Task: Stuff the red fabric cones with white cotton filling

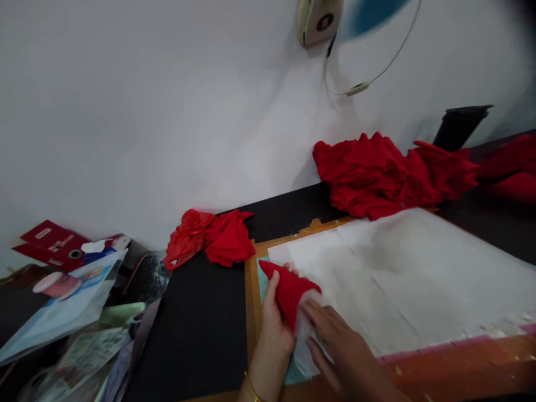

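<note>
My left hand (274, 318) is wrapped round a red cone-shaped cloth piece (288, 290), its pointed tip toward the upper left. Out of the cone's wide end comes a thin whitish, see-through sheet (305, 352). The fingers of my right hand (335, 335) close on this sheet at the opening; their tips are partly hidden. Both hands are over the left edge of a white sheet-covered board (419, 268) with an orange-brown border. A pale blue-green sheet (296, 375) shows beneath my hands.
A large heap of red cloth pieces (377, 173) lies along the wall. Smaller red cloth pieces (230, 237) lie beside a red plastic bag (188, 234). Papers and a pink roll (58, 285) clutter the left. A blurred blue fan (372, 14) hangs above.
</note>
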`<state>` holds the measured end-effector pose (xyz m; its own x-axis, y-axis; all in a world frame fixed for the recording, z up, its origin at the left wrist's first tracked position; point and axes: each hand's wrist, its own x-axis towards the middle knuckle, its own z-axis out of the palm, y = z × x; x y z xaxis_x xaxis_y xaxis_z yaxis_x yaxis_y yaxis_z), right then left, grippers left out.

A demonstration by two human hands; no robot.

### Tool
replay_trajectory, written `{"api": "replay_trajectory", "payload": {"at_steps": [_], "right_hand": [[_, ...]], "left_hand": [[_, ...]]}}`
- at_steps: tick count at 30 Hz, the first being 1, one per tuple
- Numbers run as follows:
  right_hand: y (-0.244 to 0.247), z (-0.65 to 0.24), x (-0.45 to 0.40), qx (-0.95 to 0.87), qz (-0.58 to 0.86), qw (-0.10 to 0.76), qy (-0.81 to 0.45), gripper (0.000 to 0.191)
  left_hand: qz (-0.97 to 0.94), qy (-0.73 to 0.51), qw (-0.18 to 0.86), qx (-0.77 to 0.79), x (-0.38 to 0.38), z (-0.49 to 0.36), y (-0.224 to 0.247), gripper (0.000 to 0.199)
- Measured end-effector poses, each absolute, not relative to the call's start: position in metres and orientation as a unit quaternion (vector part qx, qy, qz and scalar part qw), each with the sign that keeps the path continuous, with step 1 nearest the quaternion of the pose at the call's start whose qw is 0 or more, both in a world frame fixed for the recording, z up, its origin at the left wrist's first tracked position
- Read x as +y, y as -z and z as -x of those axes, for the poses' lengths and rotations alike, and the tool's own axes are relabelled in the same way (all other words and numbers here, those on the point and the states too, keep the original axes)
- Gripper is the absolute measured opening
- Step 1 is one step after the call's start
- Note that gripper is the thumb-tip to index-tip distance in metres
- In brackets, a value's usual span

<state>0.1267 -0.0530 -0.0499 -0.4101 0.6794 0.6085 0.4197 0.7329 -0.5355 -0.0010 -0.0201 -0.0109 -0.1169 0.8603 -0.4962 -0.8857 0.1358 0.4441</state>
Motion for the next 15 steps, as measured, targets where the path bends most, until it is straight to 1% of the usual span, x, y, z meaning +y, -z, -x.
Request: {"api": "replay_trajectory", "payload": {"at_steps": [2,5,6,8,11,13,15], "right_hand": [[0.054,-0.119,-0.052,-0.841,0.330,0.405,-0.139,0.058],[0.059,-0.116,-0.053,-0.853,0.325,0.373,-0.167,0.068],[0.060,-0.117,-0.053,-0.857,0.318,0.366,-0.172,0.067],[0.061,-0.121,-0.051,-0.867,0.301,0.354,-0.181,0.056],[0.062,-0.127,-0.046,-0.870,0.284,0.346,-0.206,0.043],[0.068,-0.127,-0.045,-0.864,0.281,0.356,-0.221,0.042],[0.081,-0.124,-0.046,-0.858,0.286,0.370,-0.213,0.046]], "left_hand": [[-0.026,-0.656,0.664,0.358,-0.025,-0.004,0.014,0.045],[-0.104,-0.650,0.671,0.340,-0.034,-0.007,0.020,0.053],[-0.126,-0.646,0.678,0.328,-0.036,-0.006,0.022,0.054],[-0.153,-0.638,0.690,0.306,-0.040,-0.005,0.024,0.055],[-0.158,-0.633,0.704,0.279,-0.040,-0.001,0.025,0.050],[-0.163,-0.630,0.713,0.261,-0.039,0.002,0.024,0.049],[-0.181,-0.622,0.712,0.271,-0.040,0.003,0.022,0.054]]}}
